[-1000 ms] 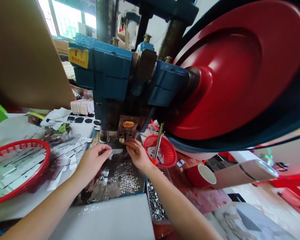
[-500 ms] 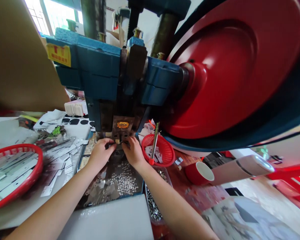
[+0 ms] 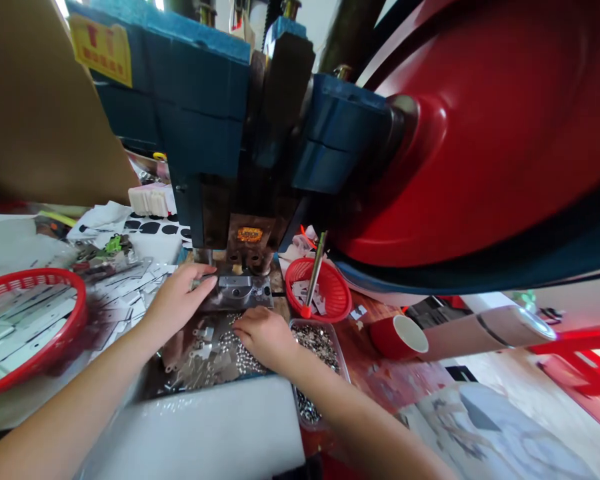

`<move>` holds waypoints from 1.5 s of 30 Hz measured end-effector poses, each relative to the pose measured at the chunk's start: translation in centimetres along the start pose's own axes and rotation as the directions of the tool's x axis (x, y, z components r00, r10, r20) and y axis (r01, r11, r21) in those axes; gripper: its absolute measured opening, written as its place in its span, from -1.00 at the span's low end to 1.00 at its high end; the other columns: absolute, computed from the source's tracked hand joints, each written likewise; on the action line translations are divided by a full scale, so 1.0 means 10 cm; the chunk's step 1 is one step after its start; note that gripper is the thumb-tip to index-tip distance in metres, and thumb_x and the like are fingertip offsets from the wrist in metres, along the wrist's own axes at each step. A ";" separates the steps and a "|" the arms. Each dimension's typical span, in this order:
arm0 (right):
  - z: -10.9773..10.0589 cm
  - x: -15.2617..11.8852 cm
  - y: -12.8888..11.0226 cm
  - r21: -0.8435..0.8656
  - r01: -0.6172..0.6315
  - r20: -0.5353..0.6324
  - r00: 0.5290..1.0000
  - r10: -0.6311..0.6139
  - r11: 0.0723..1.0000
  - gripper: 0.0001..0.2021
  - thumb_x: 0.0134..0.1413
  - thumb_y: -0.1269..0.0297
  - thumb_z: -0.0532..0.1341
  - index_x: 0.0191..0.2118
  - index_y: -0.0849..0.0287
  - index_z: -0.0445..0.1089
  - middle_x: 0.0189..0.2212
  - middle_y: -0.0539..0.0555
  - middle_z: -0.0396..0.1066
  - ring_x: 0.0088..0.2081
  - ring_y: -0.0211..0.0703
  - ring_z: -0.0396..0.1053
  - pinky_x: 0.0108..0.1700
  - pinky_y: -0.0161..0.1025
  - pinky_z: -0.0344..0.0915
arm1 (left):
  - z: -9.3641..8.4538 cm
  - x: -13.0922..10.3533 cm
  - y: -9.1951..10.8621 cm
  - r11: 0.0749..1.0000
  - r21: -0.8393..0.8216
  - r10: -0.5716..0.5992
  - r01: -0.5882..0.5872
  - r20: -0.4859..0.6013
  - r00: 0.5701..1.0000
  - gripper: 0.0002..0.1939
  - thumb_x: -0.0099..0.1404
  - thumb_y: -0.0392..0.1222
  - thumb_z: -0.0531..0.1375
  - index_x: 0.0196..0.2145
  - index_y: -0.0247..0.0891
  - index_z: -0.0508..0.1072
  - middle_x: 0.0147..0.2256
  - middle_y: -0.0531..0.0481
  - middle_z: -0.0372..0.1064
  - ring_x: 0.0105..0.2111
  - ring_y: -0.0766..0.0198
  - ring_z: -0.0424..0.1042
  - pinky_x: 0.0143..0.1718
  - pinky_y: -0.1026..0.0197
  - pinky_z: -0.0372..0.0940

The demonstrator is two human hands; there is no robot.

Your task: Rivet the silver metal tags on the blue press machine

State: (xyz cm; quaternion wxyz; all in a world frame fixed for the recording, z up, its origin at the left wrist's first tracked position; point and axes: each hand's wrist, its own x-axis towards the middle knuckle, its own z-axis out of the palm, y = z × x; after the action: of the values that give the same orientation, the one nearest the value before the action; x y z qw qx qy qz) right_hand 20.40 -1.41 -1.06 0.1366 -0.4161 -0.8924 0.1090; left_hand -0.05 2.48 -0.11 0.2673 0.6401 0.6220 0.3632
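My left hand (image 3: 181,297) is beside a metal die block (image 3: 256,293) at the foot of a blue press (image 3: 200,140). Its thumb and fingers are apart, with nothing visible between them. Just in front of the block, my right hand (image 3: 265,337) reaches down to a pile of small shiny metal pieces (image 3: 245,363) on a dark plate. Those fingers are pinched together; whatever they hold is hidden. Flat metal tabs (image 3: 203,348) lie on the same plate, left of the pile. Above the block is the press ram (image 3: 250,235).
A red basket of flat strips (image 3: 77,333) stands at left, near loose strips (image 3: 123,290). To the right are a smaller red basket (image 3: 340,300), a clear tub of metal parts (image 3: 320,347) and a red cup (image 3: 387,337). A large red flywheel (image 3: 480,167) overhangs the right side.
Both hands have left the spot under the ram, uncovering the die block. My left hand moved slightly left; my right hand came down toward me to the small metal pieces. The view has shifted.
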 end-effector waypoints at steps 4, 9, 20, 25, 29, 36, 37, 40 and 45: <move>0.12 -0.02 -0.02 -0.124 0.006 0.098 0.995 0.006 0.992 -0.85 0.20 0.27 0.15 -0.31 0.08 0.46 -0.34 0.00 0.44 -0.26 -0.19 0.34 -0.21 -0.31 0.20 | -0.31 -0.33 -0.13 0.992 0.128 -0.010 0.008 0.015 1.000 -0.65 0.22 0.09 0.08 -0.17 -0.12 0.47 -0.12 -0.01 0.43 -0.12 0.13 0.38 -0.07 0.12 0.26; 0.17 0.01 -0.07 -0.162 -0.070 0.084 0.993 0.084 0.984 -0.89 0.18 0.29 0.16 -0.28 0.05 0.45 -0.31 0.00 0.43 -0.24 -0.16 0.34 -0.23 -0.27 0.20 | -0.39 -0.68 -0.24 0.960 0.279 -0.004 -0.023 0.095 0.995 -0.74 0.22 0.02 0.09 -0.28 -0.09 0.50 -0.19 0.03 0.45 -0.18 0.15 0.41 -0.14 0.16 0.27; 0.15 -0.01 -0.12 -0.203 -0.058 0.089 0.993 0.077 0.977 -0.86 0.20 0.26 0.13 -0.29 0.05 0.44 -0.30 0.02 0.43 -0.22 -0.10 0.33 -0.23 -0.21 0.20 | -0.08 -0.66 -0.12 0.864 0.464 0.040 -0.194 0.321 0.946 -0.79 0.24 -0.13 0.08 -0.23 -0.08 0.49 -0.23 -0.05 0.43 -0.19 0.06 0.38 -0.17 0.04 0.22; 0.14 0.01 -0.14 -0.242 -0.034 0.095 0.994 0.058 0.970 -0.87 0.18 0.28 0.13 -0.33 0.11 0.40 -0.31 0.04 0.43 -0.24 -0.09 0.33 -0.25 -0.21 0.21 | -0.06 -0.66 -0.15 0.900 0.396 0.059 -0.181 0.301 0.952 -0.86 0.21 -0.14 0.12 -0.31 -0.13 0.47 -0.26 -0.05 0.40 -0.22 0.11 0.37 -0.19 0.10 0.21; 0.17 0.03 -0.15 -0.207 -0.100 0.054 0.992 0.113 0.973 -0.90 0.14 0.30 0.16 -0.32 0.13 0.42 -0.31 0.05 0.44 -0.23 -0.11 0.35 -0.22 -0.24 0.22 | -0.03 -0.70 -0.16 0.934 0.318 0.070 -0.166 0.292 0.954 -0.90 0.20 -0.17 0.12 -0.40 -0.13 0.44 -0.33 0.00 0.41 -0.29 0.17 0.37 -0.26 0.15 0.20; 0.08 0.04 -0.05 -0.039 -0.123 0.080 0.989 0.126 0.992 -0.84 0.17 0.39 0.13 -0.24 0.13 0.46 -0.29 0.02 0.48 -0.21 -0.22 0.40 -0.15 -0.33 0.21 | -0.02 -0.73 -0.22 0.959 0.238 0.100 -0.156 0.231 0.968 -0.90 0.21 -0.14 0.10 -0.36 -0.12 0.41 -0.33 0.04 0.43 -0.30 0.19 0.39 -0.27 0.17 0.22; 0.06 0.03 -0.05 -0.045 -0.101 0.095 0.990 0.105 0.994 -0.83 0.18 0.39 0.12 -0.24 0.12 0.47 -0.29 0.01 0.48 -0.21 -0.22 0.39 -0.14 -0.33 0.21 | -0.02 -0.73 -0.23 0.960 0.232 0.105 -0.157 0.221 0.970 -0.90 0.21 -0.14 0.10 -0.36 -0.12 0.41 -0.33 0.04 0.43 -0.29 0.19 0.39 -0.26 0.17 0.23; -0.01 -0.02 -0.09 -0.140 -0.017 0.163 0.986 0.040 0.990 -0.83 0.18 0.35 0.12 -0.22 0.10 0.47 -0.29 0.04 0.46 -0.21 -0.17 0.37 -0.16 -0.28 0.23 | -0.02 -0.73 -0.25 0.962 0.217 0.124 -0.168 0.202 0.972 -0.88 0.22 -0.12 0.10 -0.36 -0.13 0.42 -0.34 0.03 0.43 -0.30 0.19 0.39 -0.27 0.16 0.24; -0.06 -0.07 -0.19 -0.280 0.089 0.207 0.978 -0.030 0.956 -0.83 0.15 0.35 0.12 -0.19 0.17 0.43 -0.28 0.12 0.44 -0.19 -0.03 0.33 -0.15 -0.12 0.25 | -0.03 -0.73 -0.25 0.956 0.213 0.160 -0.201 0.196 0.967 -0.86 0.22 -0.10 0.10 -0.38 -0.13 0.42 -0.34 0.00 0.44 -0.30 0.17 0.39 -0.26 0.15 0.24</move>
State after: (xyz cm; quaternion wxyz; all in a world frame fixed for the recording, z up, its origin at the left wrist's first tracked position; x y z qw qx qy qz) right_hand 19.67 -3.10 0.00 -0.0126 -0.3912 -0.9201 0.0152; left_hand -1.48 -4.59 -2.86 0.2105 0.7508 0.5725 0.2534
